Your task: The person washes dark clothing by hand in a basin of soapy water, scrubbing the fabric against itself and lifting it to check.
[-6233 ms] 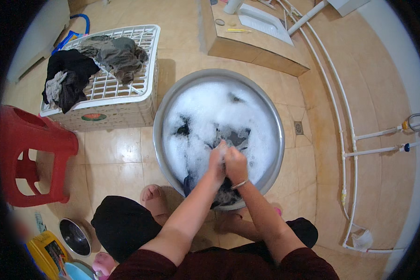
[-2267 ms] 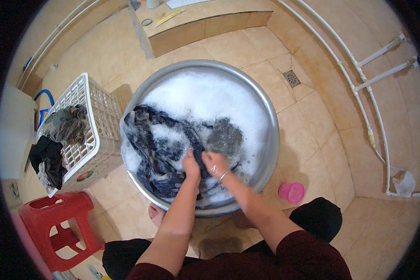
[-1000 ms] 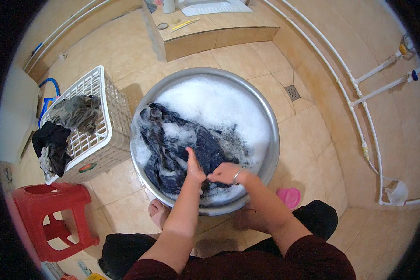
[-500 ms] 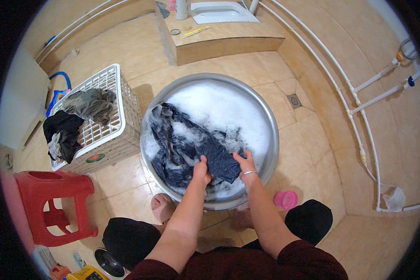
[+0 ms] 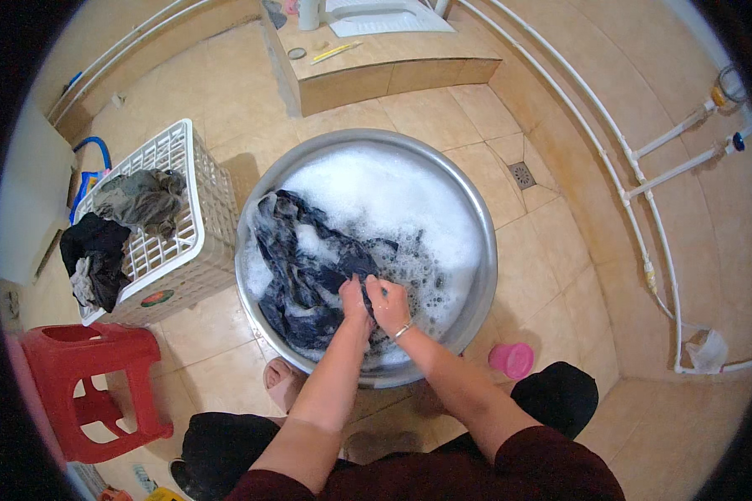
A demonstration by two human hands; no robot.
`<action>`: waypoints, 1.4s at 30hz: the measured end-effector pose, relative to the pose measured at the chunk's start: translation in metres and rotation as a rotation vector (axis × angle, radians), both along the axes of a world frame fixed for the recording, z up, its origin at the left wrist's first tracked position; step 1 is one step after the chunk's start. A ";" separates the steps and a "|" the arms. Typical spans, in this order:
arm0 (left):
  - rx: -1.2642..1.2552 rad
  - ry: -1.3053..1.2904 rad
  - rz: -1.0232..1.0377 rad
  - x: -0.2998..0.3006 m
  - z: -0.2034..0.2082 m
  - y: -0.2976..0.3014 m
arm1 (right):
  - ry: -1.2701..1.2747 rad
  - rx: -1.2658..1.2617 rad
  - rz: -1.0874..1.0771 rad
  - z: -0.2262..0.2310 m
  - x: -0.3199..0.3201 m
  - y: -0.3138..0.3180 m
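A large round metal basin (image 5: 486, 250) full of white suds stands on the floor before me. In its left half lies a soaked dark garment (image 5: 297, 250), bunched and partly covered by foam. My left hand (image 5: 355, 299) is closed on the near right part of the cloth. Right beside it, almost touching, my right hand (image 5: 388, 306) is closed on the same garment, with a bracelet on the wrist. Between the two hands the cloth is gathered, and its exact folds are hidden by my fingers. Bubbly grey water shows to the right of the hands.
An upturned white plastic basket (image 5: 196, 200) stands at the left, with a grey cloth (image 5: 142, 200) and a black cloth (image 5: 96, 250) on it. Nearer is a red stool (image 5: 92, 376). A pink cup (image 5: 511, 360) sits right of the basin; a floor drain (image 5: 521, 174) lies beyond. Pipes line the right wall.
My right hand has moved left to meet my left hand, and the cloth stretched flat between them is now bunched together. The whole view has shifted slightly.
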State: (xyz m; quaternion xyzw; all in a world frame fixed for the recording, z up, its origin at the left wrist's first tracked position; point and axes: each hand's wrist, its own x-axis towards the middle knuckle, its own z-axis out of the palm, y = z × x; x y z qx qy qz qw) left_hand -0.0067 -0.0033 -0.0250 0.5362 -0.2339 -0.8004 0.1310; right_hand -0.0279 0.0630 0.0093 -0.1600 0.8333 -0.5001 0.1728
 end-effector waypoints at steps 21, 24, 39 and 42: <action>0.265 0.146 -0.364 0.014 -0.080 -0.014 | 0.067 -0.028 -0.124 -0.024 0.001 -0.011; 0.391 0.244 -0.172 0.024 -0.074 0.005 | 0.097 0.000 0.030 0.012 0.018 -0.020; 0.136 0.194 0.019 -0.005 -0.020 0.006 | 0.096 0.343 -0.026 -0.053 -0.063 0.010; -0.015 -0.049 -0.166 0.004 -0.050 -0.011 | 0.155 0.339 -0.011 -0.094 -0.058 0.034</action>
